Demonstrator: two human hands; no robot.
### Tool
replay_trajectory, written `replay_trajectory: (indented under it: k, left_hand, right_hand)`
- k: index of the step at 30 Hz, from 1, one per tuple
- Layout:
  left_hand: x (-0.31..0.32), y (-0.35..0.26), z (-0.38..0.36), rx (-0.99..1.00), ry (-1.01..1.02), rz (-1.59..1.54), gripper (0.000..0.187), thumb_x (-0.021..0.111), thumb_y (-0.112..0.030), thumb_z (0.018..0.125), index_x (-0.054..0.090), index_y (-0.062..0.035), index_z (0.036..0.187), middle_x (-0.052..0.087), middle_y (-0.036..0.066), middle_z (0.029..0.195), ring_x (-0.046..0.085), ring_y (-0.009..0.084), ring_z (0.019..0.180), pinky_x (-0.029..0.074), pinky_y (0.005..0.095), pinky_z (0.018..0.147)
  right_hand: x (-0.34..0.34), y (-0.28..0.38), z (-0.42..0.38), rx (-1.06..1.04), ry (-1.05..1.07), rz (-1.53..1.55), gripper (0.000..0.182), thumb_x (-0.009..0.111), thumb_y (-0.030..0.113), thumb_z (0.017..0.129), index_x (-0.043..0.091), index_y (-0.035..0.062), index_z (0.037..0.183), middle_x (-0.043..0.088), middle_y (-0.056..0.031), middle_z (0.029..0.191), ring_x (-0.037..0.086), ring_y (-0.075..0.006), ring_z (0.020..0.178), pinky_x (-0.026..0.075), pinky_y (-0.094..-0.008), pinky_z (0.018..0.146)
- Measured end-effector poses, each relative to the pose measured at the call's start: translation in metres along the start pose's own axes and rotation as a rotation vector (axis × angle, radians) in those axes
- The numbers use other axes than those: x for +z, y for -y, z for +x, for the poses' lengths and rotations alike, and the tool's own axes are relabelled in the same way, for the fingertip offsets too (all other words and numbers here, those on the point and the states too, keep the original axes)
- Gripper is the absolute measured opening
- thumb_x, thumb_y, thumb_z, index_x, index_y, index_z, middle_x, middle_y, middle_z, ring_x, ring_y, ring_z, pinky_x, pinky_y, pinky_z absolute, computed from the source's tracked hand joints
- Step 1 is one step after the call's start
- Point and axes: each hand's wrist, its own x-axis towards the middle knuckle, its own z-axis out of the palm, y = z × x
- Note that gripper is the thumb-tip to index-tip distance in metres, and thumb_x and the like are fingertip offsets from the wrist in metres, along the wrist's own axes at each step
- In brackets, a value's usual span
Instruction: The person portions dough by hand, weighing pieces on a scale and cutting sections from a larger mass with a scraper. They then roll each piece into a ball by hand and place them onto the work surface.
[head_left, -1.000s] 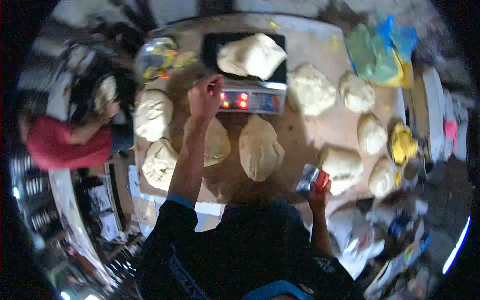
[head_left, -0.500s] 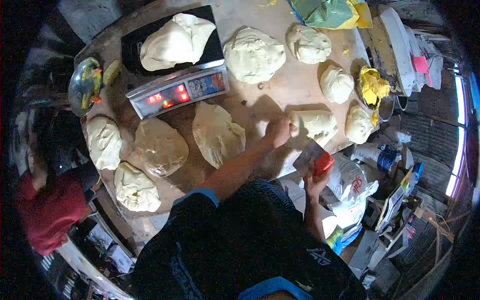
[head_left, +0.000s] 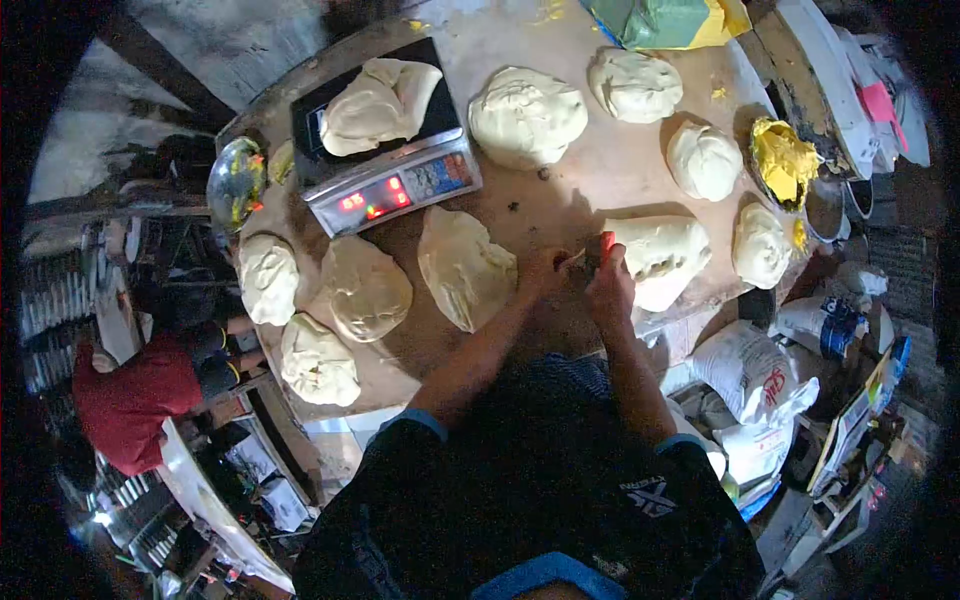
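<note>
My right hand is closed around the red handle of a dough scraper, held at the left end of a long dough piece with finger dents. Just left of the blade, my left hand is in shadow, its fingers closed on a small pale bit of dough. A slab of dough lies on the digital scale, whose red digits are lit. Left of my hands rests a flattened dough piece.
More dough lumps lie around the wooden table. Yellow fat in a container stands at the right edge, a clear bowl at the left. White sacks sit below right. A person in a red shirt is at left.
My right hand has brought the scraper up from beside the table to the dough's left end. My left hand is now slightly left of the dough with a small bit. The view has shifted.
</note>
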Motion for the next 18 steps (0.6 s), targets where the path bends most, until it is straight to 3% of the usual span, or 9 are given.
replay_trajectory:
  k: [3,4,6,8,10,12,13,15,18]
  left_hand:
    - [-0.026,-0.028,-0.001,-0.012,-0.138,-0.023,0.036,0.056,-0.039,0.089,0.066,-0.0042,0.096,0.066,0.014,0.080,0.063,0.0236,0.074,0.050,0.0361,0.068]
    - [-0.046,-0.052,-0.005,-0.013,-0.243,-0.016,0.037,0.055,-0.039,0.089,0.065,-0.0033,0.095,0.065,0.014,0.076,0.063,0.0263,0.071,0.050,0.0374,0.069]
    - [-0.119,-0.116,-0.020,-0.071,-0.225,-0.142,0.035,0.058,-0.036,0.088,0.061,-0.0025,0.098,0.061,0.015,0.081,0.059,0.0303,0.074,0.048,0.0396,0.074]
    - [-0.179,-0.133,-0.014,0.241,-0.745,0.023,0.037,0.061,-0.035,0.086,0.056,-0.0028,0.104,0.055,0.016,0.090,0.052,0.0325,0.085,0.043,0.0443,0.079]
    - [-0.256,-0.140,-0.010,0.493,-1.018,0.293,0.042,0.062,-0.035,0.084,0.053,-0.0056,0.113,0.047,0.020,0.110,0.043,0.0358,0.102,0.039,0.0473,0.084]
    - [-0.312,-0.136,0.000,0.409,-1.196,0.537,0.048,0.064,-0.036,0.082,0.052,-0.0073,0.119,0.038,0.023,0.121,0.036,0.0412,0.108,0.035,0.0524,0.088]
    - [-0.322,-0.129,0.005,0.404,-1.222,0.517,0.048,0.064,-0.036,0.082,0.052,-0.0073,0.119,0.038,0.023,0.121,0.036,0.0412,0.108,0.035,0.0524,0.088]
    - [-0.337,-0.108,0.019,-0.013,-1.146,0.752,0.059,0.065,-0.041,0.080,0.049,-0.0100,0.127,0.026,0.026,0.129,0.032,0.0439,0.111,0.031,0.0558,0.092]
    - [-0.327,-0.109,0.000,0.164,-1.007,0.776,0.066,0.064,-0.044,0.079,0.044,-0.0120,0.133,0.022,0.029,0.134,0.026,0.0469,0.118,0.027,0.0609,0.095]
  right_hand:
    - [0.011,-0.005,0.021,0.205,0.060,0.355,0.030,0.050,0.011,0.081,0.037,0.0041,0.107,0.060,-0.0241,0.089,0.060,-0.0458,0.076,0.047,-0.0535,0.062]
    - [0.018,-0.009,0.016,-0.111,-0.184,-0.142,0.025,0.052,0.016,0.083,0.043,0.0042,0.104,0.061,-0.0201,0.085,0.061,-0.0415,0.072,0.048,-0.0479,0.059]
    - [0.060,-0.083,0.039,0.087,-0.010,0.204,0.030,0.059,0.022,0.084,0.046,0.0036,0.105,0.060,-0.0177,0.083,0.060,-0.0387,0.069,0.048,-0.0435,0.059]
    - [0.029,-0.038,0.008,-0.179,-0.271,0.259,0.040,0.066,0.026,0.081,0.047,0.0029,0.107,0.060,-0.0141,0.080,0.060,-0.0348,0.066,0.048,-0.0398,0.058]
    - [0.015,-0.015,-0.025,0.089,-0.163,0.242,0.045,0.070,0.024,0.077,0.047,0.0026,0.109,0.058,-0.0130,0.079,0.059,-0.0332,0.068,0.048,-0.0396,0.060]
    - [0.042,-0.054,-0.039,-0.069,-0.193,0.029,0.052,0.073,0.026,0.074,0.047,0.0013,0.111,0.058,-0.0166,0.089,0.058,-0.0349,0.082,0.047,-0.0417,0.070]
    - [0.049,-0.061,-0.043,-0.194,-0.285,-0.008,0.055,0.074,0.026,0.072,0.047,0.0001,0.112,0.056,-0.0187,0.096,0.054,-0.0371,0.090,0.046,-0.0434,0.074]
    - [0.039,-0.038,-0.049,-0.233,-0.269,-0.171,0.059,0.074,0.026,0.072,0.047,-0.0037,0.115,0.050,-0.0212,0.108,0.045,-0.0398,0.102,0.043,-0.0441,0.083]
    - [0.032,-0.031,-0.021,-0.396,-0.453,-0.246,0.055,0.073,0.025,0.073,0.049,-0.0042,0.113,0.051,-0.0192,0.104,0.045,-0.0377,0.100,0.043,-0.0432,0.084]
